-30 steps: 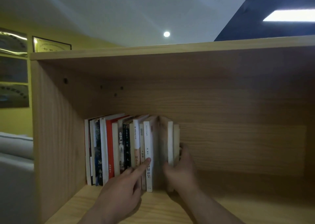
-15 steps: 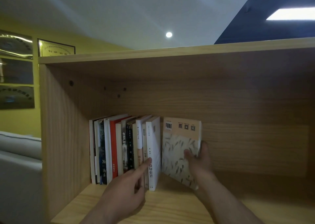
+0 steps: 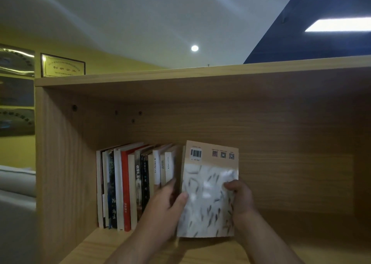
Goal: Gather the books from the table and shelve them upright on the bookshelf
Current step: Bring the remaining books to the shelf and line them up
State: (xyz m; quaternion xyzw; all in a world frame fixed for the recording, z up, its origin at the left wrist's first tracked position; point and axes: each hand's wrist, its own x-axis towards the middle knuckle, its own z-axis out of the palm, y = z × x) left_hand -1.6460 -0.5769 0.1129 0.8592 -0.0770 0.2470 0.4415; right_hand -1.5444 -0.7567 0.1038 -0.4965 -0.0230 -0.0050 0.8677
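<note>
The left hand [image 3: 166,209] and the right hand [image 3: 241,199] hold one fish-patterned book [image 3: 208,193] between them, low in the centre of the frame. The right hand's fingers curl over the book's right edge. The left thumb lies flat on the cover near the left edge, and the other left fingers reach into the gap behind it, so this hand seems to pinch that edge. How deep those fingers go is hidden.

The book stands on the floor of the bookshelf [image 3: 281,143] with its back cover and barcode turned to the camera, not its spine. Just to its left, the row of books [image 3: 130,187] is upright against the shelf's left wall, and its rightmost volumes tilt a little to the right at the top. A framed plaque [image 3: 63,65] hangs at the upper left of the frame.

The book probably has to be turned spine-out and slid in beside the row, and that is where trouble could come:
- If the left hand leaves the gap too soon, the leaning volumes may tip into the space and block it.
- The soft cover may catch on a neighbour and fold.
- With nothing to its right, the book may fall flat once let go.
</note>
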